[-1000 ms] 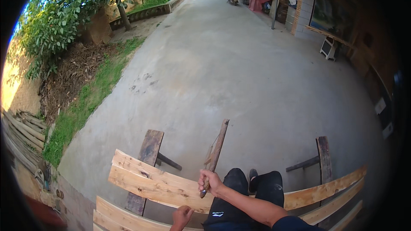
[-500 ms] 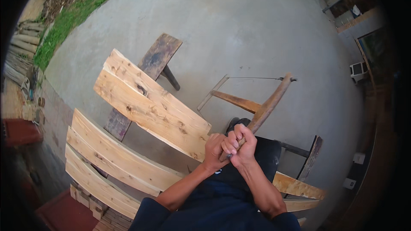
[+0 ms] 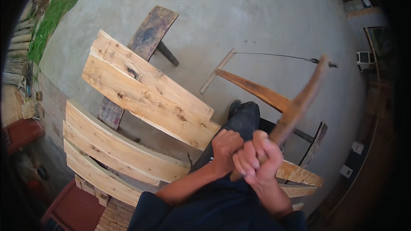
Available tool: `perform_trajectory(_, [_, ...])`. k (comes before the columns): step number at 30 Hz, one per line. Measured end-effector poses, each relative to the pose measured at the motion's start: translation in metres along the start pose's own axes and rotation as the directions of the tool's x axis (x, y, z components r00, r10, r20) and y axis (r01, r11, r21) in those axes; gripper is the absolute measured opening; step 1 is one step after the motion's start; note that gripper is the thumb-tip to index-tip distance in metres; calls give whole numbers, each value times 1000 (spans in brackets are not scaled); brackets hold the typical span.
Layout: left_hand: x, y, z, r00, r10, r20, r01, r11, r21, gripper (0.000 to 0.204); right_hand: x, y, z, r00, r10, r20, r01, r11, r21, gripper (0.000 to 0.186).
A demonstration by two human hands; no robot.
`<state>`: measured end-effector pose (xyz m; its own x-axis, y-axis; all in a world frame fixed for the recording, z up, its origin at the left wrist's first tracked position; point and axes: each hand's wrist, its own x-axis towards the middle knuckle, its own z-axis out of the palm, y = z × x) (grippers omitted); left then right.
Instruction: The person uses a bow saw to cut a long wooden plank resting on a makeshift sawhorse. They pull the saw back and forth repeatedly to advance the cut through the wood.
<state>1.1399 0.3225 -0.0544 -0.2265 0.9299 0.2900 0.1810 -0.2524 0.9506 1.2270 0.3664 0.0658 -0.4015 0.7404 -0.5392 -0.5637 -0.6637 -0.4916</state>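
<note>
A wooden frame saw (image 3: 267,93) stretches out ahead of me, with a cord along its far right side and a crossbar between two end arms. Around the lower part of its near arm my right hand (image 3: 258,157) is closed. My left hand (image 3: 226,147) is clenched beside it, against the same arm near its lower end; its palm side is hidden. The saw's blade cannot be made out. Left of the saw lies a pale, knotty plank (image 3: 147,92) with a long line running along it. Its near end meets my dark-trousered leg (image 3: 242,122).
A worn bench (image 3: 154,30) crosses beneath the plank. More pale boards (image 3: 120,149) lie at the lower left, beside a dark red surface (image 3: 79,209). Another board (image 3: 299,174) and a dark bench end (image 3: 314,143) are right of me. Concrete floor (image 3: 257,13) spreads ahead.
Both hands have shifted right in the view, and the saw's near arm has swung right and looks larger. The boards appear slightly higher and further left as the view moved.
</note>
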Motion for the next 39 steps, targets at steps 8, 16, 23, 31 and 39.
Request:
perform_trajectory(8, [12, 28, -9, 1000, 28, -9, -28, 999, -41, 26, -11, -14, 24, 998, 41, 46, -40, 999, -29, 36])
perform_trajectory(16, [22, 3, -16, 998, -56, 8, 57, 996, -64, 25, 23, 0, 32, 1000, 11, -6, -11, 1000, -10, 36])
perform_trajectory(23, [13, -38, -16, 987, -140, 73, 144, 989, -44, 19, 49, 11, 5, 997, 24, -76, -14, 992, 127, 33])
perform_trajectory(31, [28, 3, -17, 987, -62, 151, 65, 998, -10, 26, 14, -5, 4, 999, 34, 27, -36, 996, 87, 35])
perform_trajectory(39, [17, -52, -12, 989, -71, 133, 74, 997, -16, 22, 57, 18, -23, 997, 47, -57, -45, 998, 39, 35])
